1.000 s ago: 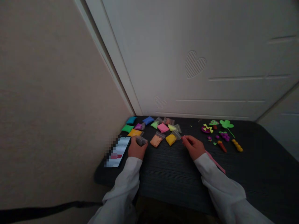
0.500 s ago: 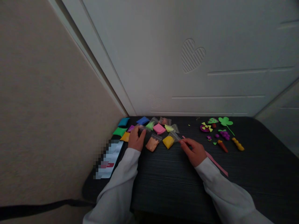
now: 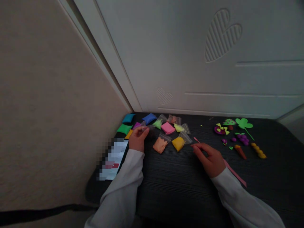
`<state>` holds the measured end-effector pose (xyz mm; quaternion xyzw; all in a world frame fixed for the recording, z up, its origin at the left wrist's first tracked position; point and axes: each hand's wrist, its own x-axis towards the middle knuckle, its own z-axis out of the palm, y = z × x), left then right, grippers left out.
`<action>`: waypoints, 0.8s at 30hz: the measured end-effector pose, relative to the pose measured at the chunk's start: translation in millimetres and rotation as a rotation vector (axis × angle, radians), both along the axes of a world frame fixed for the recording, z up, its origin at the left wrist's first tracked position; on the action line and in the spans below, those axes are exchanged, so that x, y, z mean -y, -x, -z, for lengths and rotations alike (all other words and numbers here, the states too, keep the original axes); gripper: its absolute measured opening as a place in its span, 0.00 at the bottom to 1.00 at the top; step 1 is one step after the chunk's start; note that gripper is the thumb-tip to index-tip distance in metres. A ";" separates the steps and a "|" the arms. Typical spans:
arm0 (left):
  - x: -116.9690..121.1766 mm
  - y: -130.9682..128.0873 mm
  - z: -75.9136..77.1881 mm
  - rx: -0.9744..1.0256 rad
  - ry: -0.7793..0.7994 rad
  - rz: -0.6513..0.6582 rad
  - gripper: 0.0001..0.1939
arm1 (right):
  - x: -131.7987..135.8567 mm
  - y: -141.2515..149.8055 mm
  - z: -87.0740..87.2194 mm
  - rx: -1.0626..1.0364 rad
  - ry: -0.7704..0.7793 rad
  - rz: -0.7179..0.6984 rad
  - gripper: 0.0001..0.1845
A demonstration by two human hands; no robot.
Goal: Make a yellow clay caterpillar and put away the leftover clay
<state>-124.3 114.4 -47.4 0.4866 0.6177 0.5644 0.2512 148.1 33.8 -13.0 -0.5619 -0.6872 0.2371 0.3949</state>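
Observation:
My left hand (image 3: 137, 140) is closed, thumb and fingers pinching a small clear zip bag (image 3: 150, 129) with dark contents. Beside it are bags of yellow-orange clay (image 3: 128, 134), purple clay (image 3: 136, 125) and peach clay (image 3: 160, 145). My right hand (image 3: 210, 159) hovers over the table with thumb and fingertips pinched together; anything between them is too small to make out. A long pink strip-like tool (image 3: 235, 173) lies beneath that hand, its narrow tip showing past the fingers. Nearest to the right fingertips is an opened bag of yellow clay (image 3: 178, 143).
A phone (image 3: 115, 161) lies at the left edge of the dark table (image 3: 175, 186). Bags of blue (image 3: 149, 118), pink (image 3: 167, 128) and green clay (image 3: 124, 129) sit at the back. Clay figures, including a green clover (image 3: 244, 123) and purple grapes (image 3: 242, 139), lie right.
My left hand lifted the dark-filled bag from near the phone's top, moving it back beside the other bags. My right hand stays pinched near the yellow bag. The camera view has shifted.

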 end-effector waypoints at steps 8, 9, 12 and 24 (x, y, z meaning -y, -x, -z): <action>9.6 -6.0 -13.3 -0.189 0.023 0.067 0.14 | 1.0 0.0 -1.4 0.041 0.008 -0.011 0.11; 10.1 -5.8 -14.2 -0.212 0.012 0.077 0.13 | 1.1 0.2 -1.8 0.040 0.005 -0.013 0.11; 11.1 -5.4 -15.3 -0.280 -0.024 0.091 0.12 | 1.5 0.7 -3.0 0.026 -0.003 -0.027 0.10; 23.9 -10.7 -31.9 -0.552 -0.170 0.179 0.13 | 3.1 -0.2 -4.0 0.044 -0.017 -0.051 0.10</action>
